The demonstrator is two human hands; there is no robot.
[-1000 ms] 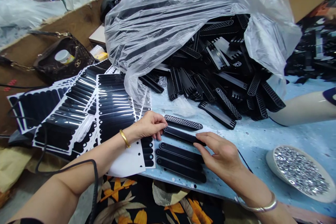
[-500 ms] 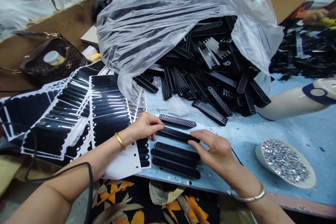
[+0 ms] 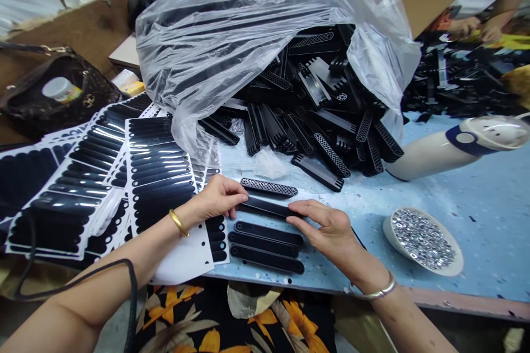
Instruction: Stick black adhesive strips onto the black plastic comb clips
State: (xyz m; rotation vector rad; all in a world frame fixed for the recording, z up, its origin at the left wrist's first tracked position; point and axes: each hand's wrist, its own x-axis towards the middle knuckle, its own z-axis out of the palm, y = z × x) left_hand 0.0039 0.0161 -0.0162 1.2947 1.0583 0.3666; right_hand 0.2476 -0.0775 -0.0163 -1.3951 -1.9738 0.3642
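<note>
A long black strip lies between my hands on the blue table. My left hand pinches its left end, thumb and finger pressed together. At its right end my right hand grips it between thumb and fingers. Just behind lies a black piece with a mesh pattern. Several smooth black pieces are lined up in front, side by side. Sheets of black stickers lie to the left, beside my left hand.
A clear plastic bag spills many black parts behind my hands. On the right are a bowl of small metal pieces and a lying bottle. Another person's hands show at the far right. A handbag sits left.
The whole view has shifted, so things appear further left. Both hands keep their hold on the black strip. More of the other person's arms shows at the upper right.
</note>
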